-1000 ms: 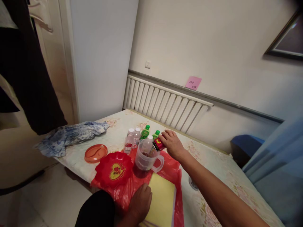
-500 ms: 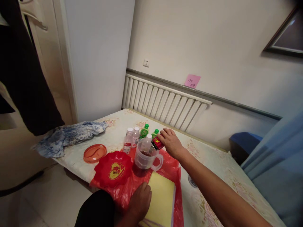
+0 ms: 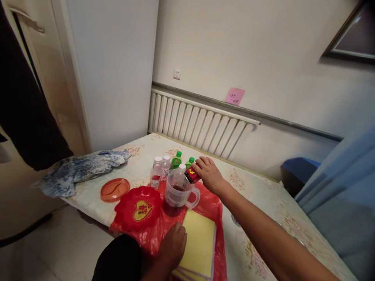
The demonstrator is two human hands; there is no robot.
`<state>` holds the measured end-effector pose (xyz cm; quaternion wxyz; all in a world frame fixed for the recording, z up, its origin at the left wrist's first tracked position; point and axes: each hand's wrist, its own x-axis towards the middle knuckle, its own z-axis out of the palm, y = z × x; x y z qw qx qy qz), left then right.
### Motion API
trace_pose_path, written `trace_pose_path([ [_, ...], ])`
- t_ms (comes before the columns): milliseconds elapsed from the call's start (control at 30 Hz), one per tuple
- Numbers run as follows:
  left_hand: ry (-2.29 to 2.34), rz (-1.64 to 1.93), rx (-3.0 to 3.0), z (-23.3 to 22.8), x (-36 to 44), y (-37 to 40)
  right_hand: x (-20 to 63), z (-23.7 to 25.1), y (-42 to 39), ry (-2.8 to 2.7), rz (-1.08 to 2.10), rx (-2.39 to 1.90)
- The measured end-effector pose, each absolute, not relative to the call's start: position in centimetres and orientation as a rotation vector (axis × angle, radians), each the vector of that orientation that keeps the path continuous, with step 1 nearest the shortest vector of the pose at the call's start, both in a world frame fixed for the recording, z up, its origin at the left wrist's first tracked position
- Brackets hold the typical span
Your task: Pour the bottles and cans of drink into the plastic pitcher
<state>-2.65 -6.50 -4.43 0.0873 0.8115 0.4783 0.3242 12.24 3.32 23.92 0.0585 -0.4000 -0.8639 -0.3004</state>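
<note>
A floral-clothed surface stands against a white radiator. Right hand grips a red can over a jug; left hand rests flat at the near edge.

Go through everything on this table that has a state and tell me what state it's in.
Red can: tipped over the pitcher, held by the right hand.
Clear pitcher: upright, dark liquid at the bottom.
Capped bottles: upright, caps on.
Yellow pad: flat, left hand resting on it.
Red heart dish: upright.
</note>
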Motion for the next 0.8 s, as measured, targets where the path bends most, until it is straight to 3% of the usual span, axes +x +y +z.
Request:
trace_pose_path([
  [133,1.417,0.971,2.416,-4.2,-2.7,-6.5,13.0,22.7,3.7,-2.537,-0.688,-1.227],
  [333,1.403,0.964,2.417,-3.9,-2.7,-6.4,15.7,18.8,4.1,-2.032,0.158,-1.246],
  [800,1.409,0.938,2.465,-3.7,-2.6,-6.1,21.2,3.9,-1.5,-1.278,0.752,-1.367],
])
